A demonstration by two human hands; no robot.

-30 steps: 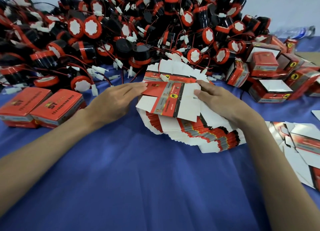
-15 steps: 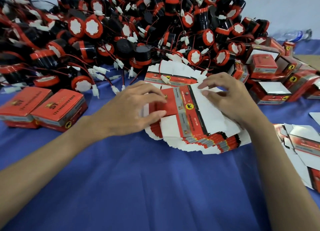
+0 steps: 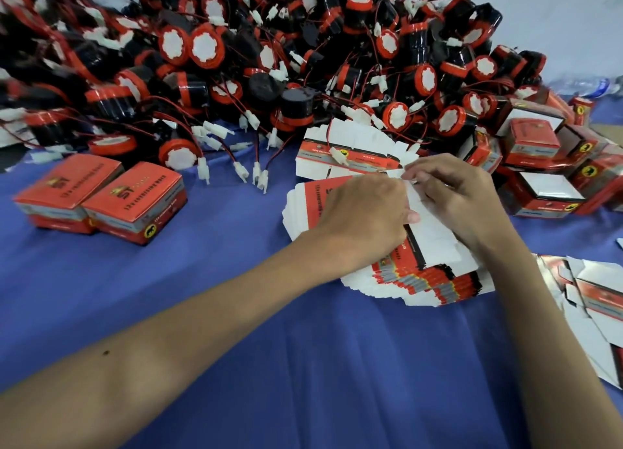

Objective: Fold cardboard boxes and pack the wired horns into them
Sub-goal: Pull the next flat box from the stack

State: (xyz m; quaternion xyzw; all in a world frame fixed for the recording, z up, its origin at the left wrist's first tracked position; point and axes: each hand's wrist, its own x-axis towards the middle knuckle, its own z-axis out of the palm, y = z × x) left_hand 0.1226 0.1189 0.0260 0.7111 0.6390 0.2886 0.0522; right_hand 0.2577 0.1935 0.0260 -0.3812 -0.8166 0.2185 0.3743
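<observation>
Head view, items placed relative to the fingers.

1. Left hand: back toward the camera, fingers curled down over the red panel of the top carton blank, thumb against its white panel. It grips the blank.
2. Right hand: fingers curled, tips pinching a white flap at the far edge of the same blank, close against the left-hand fingers.
3. Top carton blank: between and under both sets of fingers, resting on item 4. How far it is opened cannot be told.
4. Stack of flat blanks: fanned out directly beneath the fingers, on the desk, which has a blue cloth.
5. Single blank: just beyond the fingers, printed side up, with one white plug lying on it.
6. Heap of wired horns: black bodies, red rims, white faces, red-and-black leads ending in white plugs. It spreads across the desk beyond the fingers, with the nearest leads trailing out to their far left.
7. Two closed boxes: red tops, side by side and touching, well to the left of the fingers.
8. Folded boxes: piled to the right of the right-hand fingers, several showing white inner panels. Contents cannot be told.
9. Loose blanks: to the right of the fingers and nearer the camera, overlapping.
</observation>
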